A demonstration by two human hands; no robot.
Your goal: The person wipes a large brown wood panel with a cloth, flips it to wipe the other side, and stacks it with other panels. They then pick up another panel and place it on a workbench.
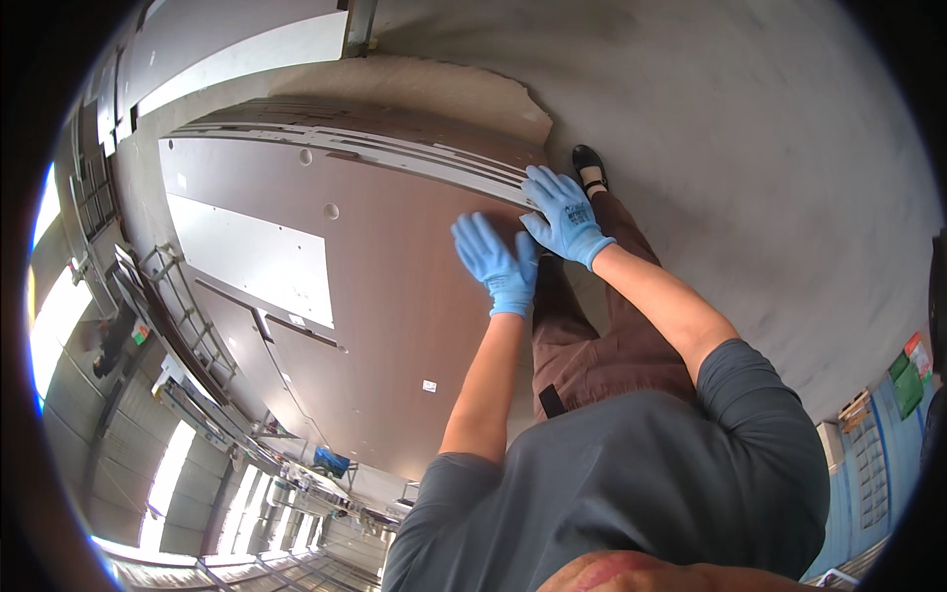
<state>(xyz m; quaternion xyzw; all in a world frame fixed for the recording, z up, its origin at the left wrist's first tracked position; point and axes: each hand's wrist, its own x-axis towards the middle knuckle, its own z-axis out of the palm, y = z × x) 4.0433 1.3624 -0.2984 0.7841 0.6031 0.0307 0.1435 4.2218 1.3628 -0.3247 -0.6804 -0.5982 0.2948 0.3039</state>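
A large brown panel (404,266) with round holes lies on top of a stack of boards, spreading to my left. My left hand (496,264), in a blue glove, is over the panel near its edge on my side, with fingers stretched and apart; contact cannot be made out. At the panel's corner is my right hand (567,219), gloved the same way. Its fingers are extended, and its thumb is apart beside the edge. White board edges (434,163) show in layers along the stack's far side.
A white panel (261,259) lies on the brown surface, with narrower brown pieces (237,314) beside it. Beyond the stack is a pale sheet (444,94) on the grey floor (710,128). More boards (237,49) stand at the upper left. Metal racks (192,306) line the left.
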